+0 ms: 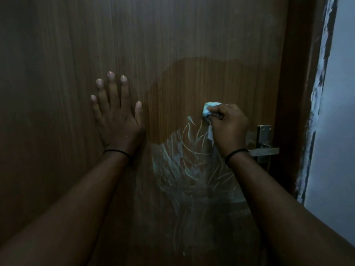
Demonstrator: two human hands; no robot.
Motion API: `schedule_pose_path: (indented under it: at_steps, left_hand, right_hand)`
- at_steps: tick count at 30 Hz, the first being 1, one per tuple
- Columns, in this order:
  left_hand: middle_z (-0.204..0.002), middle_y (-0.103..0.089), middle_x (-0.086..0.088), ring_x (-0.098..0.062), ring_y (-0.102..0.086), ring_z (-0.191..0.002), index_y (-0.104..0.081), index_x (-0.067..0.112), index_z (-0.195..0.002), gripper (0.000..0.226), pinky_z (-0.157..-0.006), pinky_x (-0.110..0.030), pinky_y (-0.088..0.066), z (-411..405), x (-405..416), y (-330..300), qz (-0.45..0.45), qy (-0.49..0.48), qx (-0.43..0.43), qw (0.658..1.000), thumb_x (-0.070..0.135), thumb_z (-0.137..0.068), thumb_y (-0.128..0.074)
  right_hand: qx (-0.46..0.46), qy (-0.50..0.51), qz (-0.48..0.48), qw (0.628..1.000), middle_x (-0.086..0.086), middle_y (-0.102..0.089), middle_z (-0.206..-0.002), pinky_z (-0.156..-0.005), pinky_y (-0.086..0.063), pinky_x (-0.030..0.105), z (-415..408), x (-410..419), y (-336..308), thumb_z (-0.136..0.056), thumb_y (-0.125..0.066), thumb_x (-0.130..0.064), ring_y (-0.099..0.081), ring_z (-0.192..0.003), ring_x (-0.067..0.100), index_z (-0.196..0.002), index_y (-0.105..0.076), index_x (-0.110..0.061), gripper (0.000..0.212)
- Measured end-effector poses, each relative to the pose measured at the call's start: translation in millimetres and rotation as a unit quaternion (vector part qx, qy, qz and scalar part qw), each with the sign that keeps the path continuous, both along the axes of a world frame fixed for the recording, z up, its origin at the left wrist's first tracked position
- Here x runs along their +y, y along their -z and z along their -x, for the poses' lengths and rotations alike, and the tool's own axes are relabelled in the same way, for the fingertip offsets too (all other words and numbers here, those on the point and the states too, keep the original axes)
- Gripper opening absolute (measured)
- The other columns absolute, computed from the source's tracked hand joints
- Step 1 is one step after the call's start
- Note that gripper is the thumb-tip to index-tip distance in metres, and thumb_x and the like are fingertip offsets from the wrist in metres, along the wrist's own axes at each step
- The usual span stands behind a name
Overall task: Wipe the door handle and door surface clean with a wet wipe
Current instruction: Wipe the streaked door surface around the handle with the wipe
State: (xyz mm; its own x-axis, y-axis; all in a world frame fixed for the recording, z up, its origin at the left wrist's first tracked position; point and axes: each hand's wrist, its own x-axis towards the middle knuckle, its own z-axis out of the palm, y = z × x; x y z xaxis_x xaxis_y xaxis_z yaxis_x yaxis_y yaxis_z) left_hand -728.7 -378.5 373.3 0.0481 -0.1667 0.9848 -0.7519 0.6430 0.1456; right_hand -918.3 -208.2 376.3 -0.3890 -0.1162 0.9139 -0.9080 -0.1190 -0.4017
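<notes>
A brown wood-grain door (172, 45) fills the view. My right hand (228, 125) is closed on a crumpled white wet wipe (208, 110) and presses it against the door, just left of the metal door handle (266, 149). Wet, shiny streaks (184, 164) spread over the door below and left of that hand, and a darker damp patch reaches above it. My left hand (117, 112) lies flat on the door with its fingers spread, to the left of the wet area. My right wrist hides part of the handle's lever.
The dark door frame (299, 93) runs down the right side, with a rough, chipped edge and a pale wall (336, 112) beyond it. The scene is dim.
</notes>
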Motion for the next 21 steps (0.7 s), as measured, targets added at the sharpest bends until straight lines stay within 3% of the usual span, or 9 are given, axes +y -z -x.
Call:
schedule_pose_path:
  at_steps: [2, 7, 10, 13, 14, 18, 21]
  left_hand:
    - [-0.168, -0.003, -0.006, -0.031, 0.000, -0.154, -0.006, 0.023, -0.160, 0.065, -0.123, -0.050, -0.004, 0, 1, 0, -0.001, -0.001, 0.001, 1.000, 0.047, -0.102, -0.025]
    - [-0.168, -0.004, -0.007, -0.031, -0.001, -0.154, -0.008, 0.022, -0.159, 0.065, -0.123, -0.051, -0.005, -2, 3, 0, -0.003, 0.010, 0.003, 1.000, 0.046, -0.102, -0.026]
    - [-0.168, -0.004, -0.007, -0.031, -0.001, -0.154, -0.008, 0.022, -0.160, 0.065, -0.123, -0.051, -0.005, -3, 4, 3, -0.007, -0.001, -0.009, 1.000, 0.045, -0.102, -0.027]
    - [-0.168, -0.004, -0.008, -0.032, -0.001, -0.154, -0.008, 0.021, -0.160, 0.065, -0.123, -0.051, -0.005, -2, 3, 4, -0.002, -0.008, -0.013, 1.000, 0.046, -0.103, -0.027]
    - [-0.168, -0.004, -0.008, -0.032, -0.001, -0.154, -0.008, 0.021, -0.160, 0.065, -0.123, -0.051, -0.004, -2, 2, 4, -0.001, -0.006, -0.011, 1.000, 0.046, -0.103, -0.027]
    - [-0.167, -0.004, -0.008, -0.031, -0.001, -0.154, -0.008, 0.022, -0.160, 0.065, -0.123, -0.049, -0.003, -4, 0, 6, 0.004, 0.005, -0.009, 1.000, 0.045, -0.102, -0.028]
    - [-0.168, -0.004, -0.007, -0.030, -0.001, -0.154, -0.008, 0.022, -0.160, 0.065, -0.123, -0.048, -0.003, -6, 0, 10, 0.006, -0.004, -0.023, 1.000, 0.044, -0.102, -0.028]
  right_hand:
    - [-0.006, 0.010, 0.021, 1.000, 0.001, -0.066, -0.106, -0.077, -0.038, -0.001, -2, -4, 2, -0.085, -0.069, -0.011, -0.062, -0.096, 0.009, -0.098, -0.074, -0.017, 0.015]
    - [0.183, -0.062, -0.049, 0.980, -0.008, -0.064, -0.100, -0.086, -0.038, 0.004, -37, -22, 14, -0.083, -0.069, -0.008, -0.057, -0.095, 0.002, -0.092, -0.075, -0.017, 0.014]
    - [0.136, -0.015, 0.013, 0.991, -0.005, -0.065, -0.099, -0.087, -0.038, 0.006, -16, -11, 12, -0.081, -0.068, -0.006, -0.057, -0.095, 0.001, -0.093, -0.074, -0.014, 0.017]
    - [0.041, 0.051, 0.021, 0.998, 0.003, -0.066, -0.110, -0.093, -0.045, 0.019, 1, 1, 10, -0.086, -0.066, -0.008, -0.061, -0.104, 0.013, -0.103, -0.072, -0.016, 0.020]
    - [0.051, 0.048, 0.014, 0.997, 0.002, -0.065, -0.111, -0.094, -0.046, 0.024, -5, -1, 11, -0.087, -0.064, -0.008, -0.060, -0.106, 0.015, -0.103, -0.071, -0.016, 0.019]
    - [0.234, -0.051, -0.102, 0.965, -0.002, -0.064, -0.113, -0.095, -0.045, 0.029, -53, -21, 36, -0.090, -0.063, -0.015, -0.056, -0.110, 0.015, -0.099, -0.072, -0.016, 0.012]
    - [0.207, -0.044, -0.052, 0.976, -0.003, -0.065, -0.111, -0.095, -0.044, 0.026, -40, -18, 37, -0.088, -0.066, -0.010, -0.054, -0.109, 0.008, -0.098, -0.073, -0.017, 0.014]
